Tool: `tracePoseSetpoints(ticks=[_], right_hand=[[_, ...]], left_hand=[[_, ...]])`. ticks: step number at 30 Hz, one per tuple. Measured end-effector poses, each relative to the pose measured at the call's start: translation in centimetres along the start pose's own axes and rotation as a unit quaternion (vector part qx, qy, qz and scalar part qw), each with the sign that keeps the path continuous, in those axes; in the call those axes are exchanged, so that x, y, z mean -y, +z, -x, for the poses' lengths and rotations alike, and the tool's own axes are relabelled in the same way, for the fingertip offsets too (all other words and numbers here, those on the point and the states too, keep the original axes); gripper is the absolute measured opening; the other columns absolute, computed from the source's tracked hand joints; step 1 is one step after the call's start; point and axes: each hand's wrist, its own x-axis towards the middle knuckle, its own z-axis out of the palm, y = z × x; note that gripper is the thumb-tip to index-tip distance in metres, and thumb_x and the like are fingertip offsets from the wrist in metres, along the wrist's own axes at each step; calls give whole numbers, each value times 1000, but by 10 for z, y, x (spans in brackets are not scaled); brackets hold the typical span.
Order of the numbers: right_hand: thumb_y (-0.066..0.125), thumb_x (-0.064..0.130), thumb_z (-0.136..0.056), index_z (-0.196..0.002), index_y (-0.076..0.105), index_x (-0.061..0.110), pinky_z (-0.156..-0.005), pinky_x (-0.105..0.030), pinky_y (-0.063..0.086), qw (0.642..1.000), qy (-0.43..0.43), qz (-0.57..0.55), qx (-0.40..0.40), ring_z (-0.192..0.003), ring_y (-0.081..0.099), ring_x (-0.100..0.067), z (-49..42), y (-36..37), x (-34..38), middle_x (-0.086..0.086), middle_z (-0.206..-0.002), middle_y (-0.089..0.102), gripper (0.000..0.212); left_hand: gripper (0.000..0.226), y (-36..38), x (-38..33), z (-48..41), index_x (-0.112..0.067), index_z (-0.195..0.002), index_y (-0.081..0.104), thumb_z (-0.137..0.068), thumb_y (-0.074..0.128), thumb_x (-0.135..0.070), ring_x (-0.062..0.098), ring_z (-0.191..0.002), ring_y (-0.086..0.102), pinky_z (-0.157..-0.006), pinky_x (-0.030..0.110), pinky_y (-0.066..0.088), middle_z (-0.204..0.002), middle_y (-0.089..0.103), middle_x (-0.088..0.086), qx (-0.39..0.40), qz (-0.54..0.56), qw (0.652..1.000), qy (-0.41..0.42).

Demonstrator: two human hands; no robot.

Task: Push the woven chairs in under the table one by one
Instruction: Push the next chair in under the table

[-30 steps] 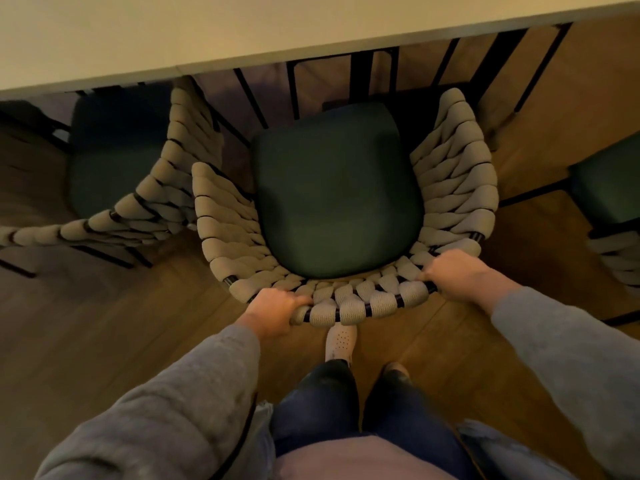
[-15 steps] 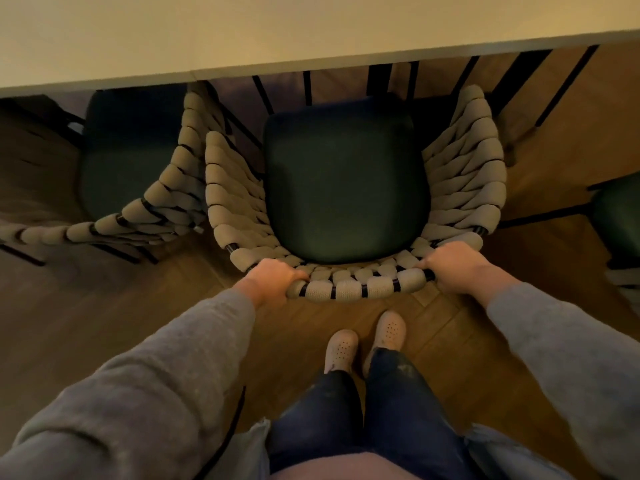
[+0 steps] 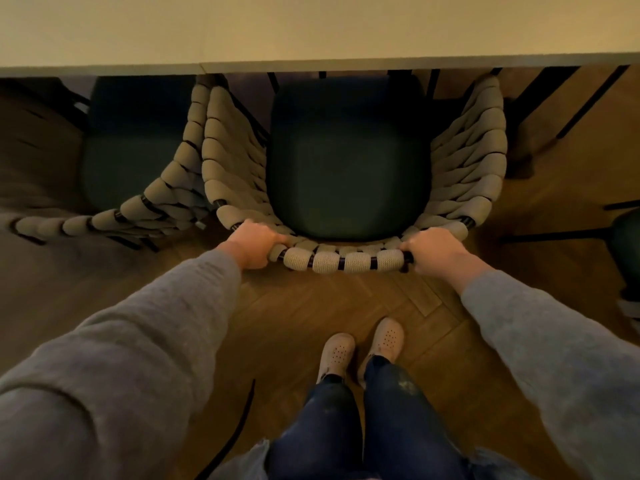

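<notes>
**Square and slow: sliding this chair home**

My left hand (image 3: 254, 245) and right hand (image 3: 434, 251) each wrap the top rail (image 3: 341, 262) of the woven chair (image 3: 346, 161). The fingers curl over the corded back at its two corners, and the stretch of rail between them is bare. The front of the dark seat already sits under the table (image 3: 311, 29). The back half and both woven arms stand out toward me.

To do this well, I want equal pressure from both hands so the chair travels straight and does not swing. The left side is the tight one. My chair's woven arm lies right against the arm of the neighbouring chair (image 3: 166, 188), and I cannot tell whether they touch. I would therefore favour the right slightly, where the floor (image 3: 540, 188) shows open space.

The push should run forward along the floor, not downward, so the legs slide instead of catching on the boards. I cannot see whether the arms clear the tabletop's underside, so I go gently and feel for resistance. I should stop before my curled fingers reach the table edge.
</notes>
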Motion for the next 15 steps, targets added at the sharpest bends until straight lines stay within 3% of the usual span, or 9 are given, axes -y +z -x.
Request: tracePoseSetpoints(ticks=[4,9,15], right_hand=[[62,20,-90,-117,61,27,-91,-33,53,1000,10,-14,-3,-96,62,-17,-15,-10,-1,2,-99,65,28],[61,16,-91,-121,60,27,-89,-34,53,999,16,-38,-7,-96,62,-18,-32,-19,3,1,-98,64,32],[64,15,-87,-117,62,27,-90,-36,53,999,13,-39,-8,-95,61,-17,-39,-11,0,3,-97,63,32]], left_hand=[[45,-7,16,-14,-42,-132,46,-92,58,-27,21,-123,48,-112,50,25,-125,58,-5,-7,-31,999,-11],[47,-21,28,-26,-42,-133,47,-91,61,-25,24,-134,39,-115,62,2,-132,54,-7,-21,-40,998,-36],[51,-21,31,-33,-43,-135,44,-90,62,-27,27,-135,37,-115,63,7,-138,50,-5,-10,-62,997,-36]])
